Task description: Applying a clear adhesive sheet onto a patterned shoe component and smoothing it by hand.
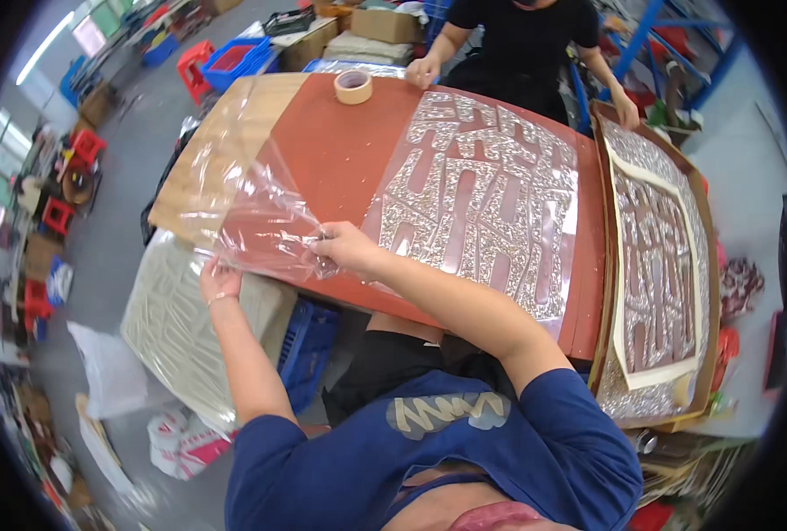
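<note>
A clear plastic sheet (265, 190) hangs crumpled and shiny over the left part of the table, between my two hands. My left hand (221, 280) pinches its near edge past the table's front left side. Closed on another part of it, my right hand (345, 247) is above the red-brown tabletop (322, 146). To the right of that hand lies a flat glittery sheet with cut-out shapes (477, 195) on clear film. A roll of beige tape (353, 87) rests at the table's far edge.
Across the table a person in black has one hand (423, 71) at the edge, the other over an open carton (607, 265) of glittery sheets. A plastic-wrapped stack (185, 323) stands at the near left, beside a blue crate (307, 345). Red stools (195, 71) stand farther off.
</note>
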Demonstrator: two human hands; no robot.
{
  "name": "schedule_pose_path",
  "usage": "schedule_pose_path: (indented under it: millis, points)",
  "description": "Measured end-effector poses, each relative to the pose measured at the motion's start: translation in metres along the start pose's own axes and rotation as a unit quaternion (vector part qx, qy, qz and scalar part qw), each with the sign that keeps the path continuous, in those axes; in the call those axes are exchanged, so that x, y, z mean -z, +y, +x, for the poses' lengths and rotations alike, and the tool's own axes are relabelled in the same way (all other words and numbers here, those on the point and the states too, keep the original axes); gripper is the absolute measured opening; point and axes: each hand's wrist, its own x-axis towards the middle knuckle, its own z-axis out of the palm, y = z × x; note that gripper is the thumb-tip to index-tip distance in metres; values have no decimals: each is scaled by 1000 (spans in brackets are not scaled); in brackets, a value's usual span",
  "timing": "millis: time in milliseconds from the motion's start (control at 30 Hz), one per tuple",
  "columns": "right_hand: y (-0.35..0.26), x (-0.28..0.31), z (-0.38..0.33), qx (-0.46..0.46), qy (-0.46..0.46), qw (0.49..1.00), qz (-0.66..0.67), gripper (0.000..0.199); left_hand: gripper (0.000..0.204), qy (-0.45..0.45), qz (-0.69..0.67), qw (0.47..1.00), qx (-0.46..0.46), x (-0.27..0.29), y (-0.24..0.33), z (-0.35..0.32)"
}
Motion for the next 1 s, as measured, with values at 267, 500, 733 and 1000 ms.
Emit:
schedule_pose_path:
  millis: [267, 500, 733, 1000]
  points:
    - [-11, 25, -29, -8, -24, 999, -39, 18, 39, 33, 111, 989, -95, -3, -14, -41]
    - [-16, 38, -38, -9, -18, 996, -85, 22, 31, 55, 100, 986, -122, -14, -34, -86]
    - [-19, 50, -37, 36, 32, 988, -145, 26, 38, 55, 114, 981, -143, -1, -29, -103]
    - [-20, 60, -43, 52, 70, 990, -109, 25, 35, 44, 110, 986, -116, -1, -12, -125]
